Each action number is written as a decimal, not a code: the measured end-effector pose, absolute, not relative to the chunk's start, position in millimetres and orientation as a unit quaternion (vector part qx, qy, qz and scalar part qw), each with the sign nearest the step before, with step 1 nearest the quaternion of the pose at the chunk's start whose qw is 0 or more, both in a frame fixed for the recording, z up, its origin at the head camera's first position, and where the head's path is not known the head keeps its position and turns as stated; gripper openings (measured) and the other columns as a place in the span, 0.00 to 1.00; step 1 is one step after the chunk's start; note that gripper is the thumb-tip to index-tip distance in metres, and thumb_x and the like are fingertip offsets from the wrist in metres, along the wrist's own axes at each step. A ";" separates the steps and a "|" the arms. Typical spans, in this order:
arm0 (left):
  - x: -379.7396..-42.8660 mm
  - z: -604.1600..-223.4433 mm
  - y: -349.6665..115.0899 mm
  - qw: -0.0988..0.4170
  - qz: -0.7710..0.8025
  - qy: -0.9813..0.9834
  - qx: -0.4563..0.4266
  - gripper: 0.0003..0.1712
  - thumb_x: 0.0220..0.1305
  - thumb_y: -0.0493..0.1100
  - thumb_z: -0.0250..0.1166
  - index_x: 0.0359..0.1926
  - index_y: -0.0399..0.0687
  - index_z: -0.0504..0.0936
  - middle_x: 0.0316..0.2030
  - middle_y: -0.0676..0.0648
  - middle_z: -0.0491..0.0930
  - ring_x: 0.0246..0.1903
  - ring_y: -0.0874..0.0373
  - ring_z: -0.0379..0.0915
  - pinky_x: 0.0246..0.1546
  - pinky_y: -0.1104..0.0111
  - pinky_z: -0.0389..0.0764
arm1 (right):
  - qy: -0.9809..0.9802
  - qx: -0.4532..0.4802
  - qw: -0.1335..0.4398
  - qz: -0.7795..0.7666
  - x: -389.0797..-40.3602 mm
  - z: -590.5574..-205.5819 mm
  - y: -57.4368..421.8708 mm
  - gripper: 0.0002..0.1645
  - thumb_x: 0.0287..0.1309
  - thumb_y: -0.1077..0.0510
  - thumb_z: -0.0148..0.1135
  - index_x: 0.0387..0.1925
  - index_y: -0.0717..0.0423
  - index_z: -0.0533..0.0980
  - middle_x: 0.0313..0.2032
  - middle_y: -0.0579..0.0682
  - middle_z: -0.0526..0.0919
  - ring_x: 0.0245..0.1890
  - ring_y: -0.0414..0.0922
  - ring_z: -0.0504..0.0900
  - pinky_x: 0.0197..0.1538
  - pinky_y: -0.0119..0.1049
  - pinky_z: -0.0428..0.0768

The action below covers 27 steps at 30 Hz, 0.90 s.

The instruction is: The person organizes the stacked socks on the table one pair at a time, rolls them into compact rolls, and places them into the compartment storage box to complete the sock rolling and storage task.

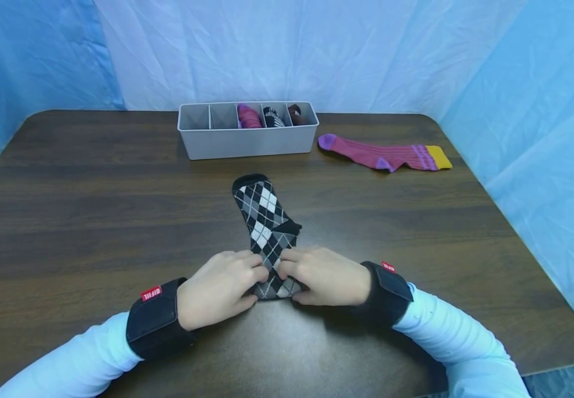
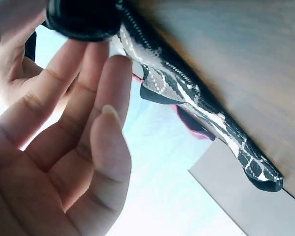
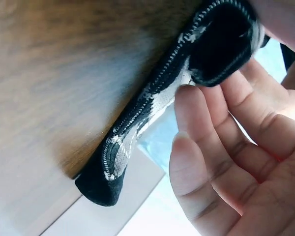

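A black, grey and white argyle sock [image 1: 262,213] lies flat on the table in front of me, its black toe pointing away and its heel to the right. At its near end, my left hand [image 1: 222,287] pinches the left side of the cuff with bent fingers. Opposite it, my right hand [image 1: 331,276] pinches the cuff's right side. In the right wrist view the cuff [image 3: 226,42] is lifted off the table and gapes open, with fingertips right under its edge. The left wrist view shows the sock [image 2: 201,108] stretching away from the fingers along the tabletop.
A grey divided box [image 1: 249,145] stands at the back. Its compartments hold a rolled magenta sock [image 1: 249,117], a black-and-white bundle [image 1: 273,118] and a brown bundle [image 1: 296,115]. Right of the box lies a magenta sock [image 1: 366,153] with purple toe and yellow cuff.
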<state>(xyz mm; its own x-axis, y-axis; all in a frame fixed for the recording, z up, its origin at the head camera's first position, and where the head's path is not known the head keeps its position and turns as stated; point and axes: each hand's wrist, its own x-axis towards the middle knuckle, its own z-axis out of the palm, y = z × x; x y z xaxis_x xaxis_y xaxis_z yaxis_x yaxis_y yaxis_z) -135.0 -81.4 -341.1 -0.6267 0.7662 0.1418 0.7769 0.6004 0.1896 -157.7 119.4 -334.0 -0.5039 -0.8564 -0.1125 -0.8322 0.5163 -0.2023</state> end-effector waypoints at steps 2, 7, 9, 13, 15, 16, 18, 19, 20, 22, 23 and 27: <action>-134.9 -340.3 -82.0 0.024 -0.125 -0.894 -0.428 0.09 0.43 0.41 0.63 0.31 0.50 0.77 0.25 0.56 0.73 0.24 0.66 0.63 0.24 0.75 0.66 | 0.863 -0.490 0.102 -0.068 -157.7 -332.7 120.4 0.15 0.39 0.55 0.62 0.34 0.48 0.73 0.30 0.40 0.72 0.27 0.33 0.68 0.33 0.24 0.69; -135.1 -335.2 -84.0 -0.036 -0.169 -0.884 -0.433 0.09 0.48 0.38 0.61 0.31 0.52 0.71 0.19 0.58 0.70 0.19 0.69 0.61 0.21 0.78 0.64 | 0.848 -0.497 0.151 -0.107 -157.3 -328.4 124.3 0.13 0.46 0.59 0.56 0.38 0.50 0.73 0.29 0.40 0.76 0.23 0.31 0.68 0.30 0.22 0.69; -135.7 -334.2 -84.4 -0.057 -0.184 -0.880 -0.434 0.08 0.49 0.37 0.61 0.30 0.52 0.70 0.19 0.58 0.70 0.19 0.69 0.61 0.21 0.79 0.64 | 0.844 -0.495 0.168 -0.119 -157.4 -327.9 124.4 0.13 0.48 0.60 0.54 0.39 0.50 0.72 0.28 0.40 0.77 0.22 0.31 0.69 0.30 0.21 0.69; -137.3 -336.5 -84.5 -0.045 -0.192 -0.881 -0.429 0.06 0.50 0.38 0.60 0.29 0.53 0.72 0.23 0.58 0.73 0.22 0.69 0.63 0.23 0.79 0.66 | 0.852 -0.489 0.148 -0.112 -157.6 -329.3 123.4 0.13 0.48 0.61 0.53 0.39 0.49 0.71 0.30 0.40 0.76 0.25 0.32 0.70 0.32 0.22 0.69; -137.8 -338.4 -84.1 -0.020 -0.182 -0.885 -0.427 0.04 0.51 0.39 0.60 0.29 0.53 0.74 0.24 0.57 0.73 0.23 0.68 0.63 0.24 0.79 0.66 | 0.860 -0.486 0.116 -0.103 -157.9 -330.4 122.7 0.14 0.47 0.61 0.55 0.39 0.48 0.71 0.32 0.40 0.75 0.28 0.32 0.70 0.35 0.23 0.70; -137.9 -339.1 -84.0 -0.008 -0.176 -0.887 -0.426 0.04 0.52 0.39 0.60 0.29 0.53 0.75 0.24 0.57 0.73 0.23 0.68 0.63 0.24 0.79 0.66 | 0.864 -0.484 0.100 -0.100 -158.1 -330.9 122.4 0.14 0.46 0.60 0.56 0.39 0.48 0.71 0.33 0.40 0.74 0.29 0.32 0.70 0.35 0.23 0.70; -138.0 -340.1 -83.8 0.015 -0.164 -0.890 -0.425 0.03 0.52 0.40 0.59 0.29 0.53 0.77 0.25 0.57 0.72 0.24 0.68 0.63 0.23 0.78 0.65 | 0.867 -0.483 0.075 -0.097 -158.7 -331.7 121.6 0.14 0.45 0.60 0.57 0.37 0.47 0.71 0.33 0.39 0.73 0.31 0.33 0.70 0.36 0.23 0.70; -138.0 -340.0 -83.7 0.022 -0.158 -0.891 -0.424 0.03 0.52 0.40 0.59 0.29 0.53 0.78 0.25 0.57 0.72 0.24 0.68 0.63 0.23 0.78 0.65 | 0.867 -0.484 0.065 -0.095 -159.0 -332.0 121.3 0.14 0.44 0.60 0.58 0.37 0.47 0.71 0.33 0.39 0.72 0.31 0.33 0.69 0.35 0.23 0.70; -138.0 -339.7 -83.8 0.026 -0.154 -0.893 -0.422 0.03 0.52 0.41 0.60 0.29 0.53 0.79 0.26 0.57 0.73 0.24 0.68 0.63 0.23 0.78 0.65 | 0.866 -0.487 0.058 -0.093 -159.3 -332.3 121.1 0.13 0.44 0.60 0.58 0.36 0.47 0.71 0.32 0.39 0.72 0.30 0.33 0.69 0.35 0.23 0.69; -137.8 -338.6 -84.2 0.027 -0.151 -0.895 -0.419 0.03 0.51 0.42 0.60 0.29 0.53 0.80 0.27 0.56 0.73 0.25 0.67 0.63 0.24 0.77 0.66 | 0.863 -0.494 0.048 -0.089 -159.5 -332.4 120.7 0.11 0.45 0.60 0.57 0.35 0.48 0.72 0.31 0.39 0.71 0.29 0.33 0.67 0.33 0.23 0.69; -137.7 -338.0 -84.2 0.025 -0.150 -0.896 -0.417 0.04 0.50 0.43 0.61 0.29 0.53 0.80 0.28 0.56 0.73 0.25 0.67 0.63 0.24 0.77 0.66 | 0.861 -0.498 0.046 -0.088 -159.5 -332.5 120.6 0.10 0.46 0.59 0.57 0.34 0.48 0.72 0.30 0.40 0.71 0.28 0.33 0.67 0.33 0.23 0.68; -137.3 -336.6 -83.6 0.010 -0.137 -0.898 -0.417 0.10 0.44 0.49 0.65 0.30 0.52 0.80 0.29 0.54 0.73 0.26 0.66 0.62 0.25 0.75 0.66 | 0.859 -0.504 0.049 -0.079 -159.4 -332.1 120.8 0.12 0.45 0.50 0.59 0.34 0.48 0.74 0.29 0.40 0.71 0.27 0.33 0.66 0.32 0.23 0.67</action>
